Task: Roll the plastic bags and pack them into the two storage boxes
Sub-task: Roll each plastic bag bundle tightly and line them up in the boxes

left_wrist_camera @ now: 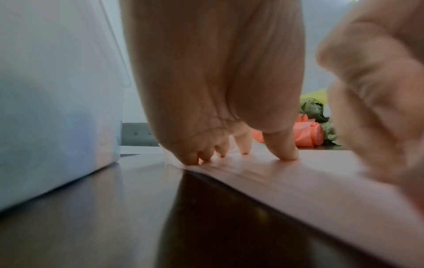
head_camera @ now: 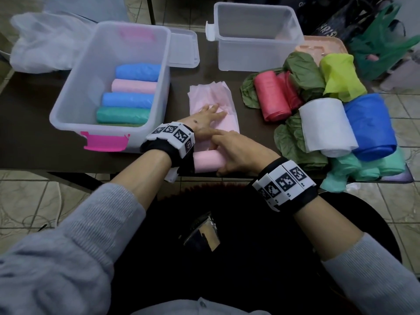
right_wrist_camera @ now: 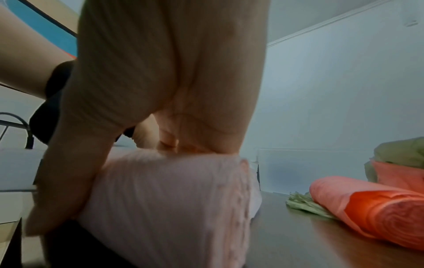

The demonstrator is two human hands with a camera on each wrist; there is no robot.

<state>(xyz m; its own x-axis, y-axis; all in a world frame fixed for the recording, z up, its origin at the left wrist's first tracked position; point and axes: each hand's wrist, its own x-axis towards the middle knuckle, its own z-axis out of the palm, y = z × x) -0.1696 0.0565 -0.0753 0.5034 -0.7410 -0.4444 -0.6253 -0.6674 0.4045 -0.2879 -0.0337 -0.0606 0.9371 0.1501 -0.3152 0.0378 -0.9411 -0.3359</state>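
Note:
A pink plastic bag [head_camera: 211, 94] lies flat on the dark table between the two boxes, and its near end is wound into a roll [head_camera: 208, 160]. My left hand [head_camera: 209, 114] presses flat on the sheet with straight fingers [left_wrist_camera: 284, 150]. My right hand [head_camera: 241, 151] grips the roll [right_wrist_camera: 172, 208], with the thumb on its near side and the fingers over the top. The left storage box [head_camera: 75, 92] has pink latches and holds several rolled bags in blue, pink and green. The right storage box [head_camera: 256, 57] stands with nothing inside it.
Loosely rolled bags are piled at the right: red [head_camera: 270, 96], olive [head_camera: 304, 71], yellow-green [head_camera: 341, 73], white [head_camera: 325, 123], blue [head_camera: 370, 123] and mint [head_camera: 363, 169]. A clear lid [head_camera: 184, 48] lies behind the left box. A white bag [head_camera: 45, 42] sits far left. The table's front edge runs just under the roll.

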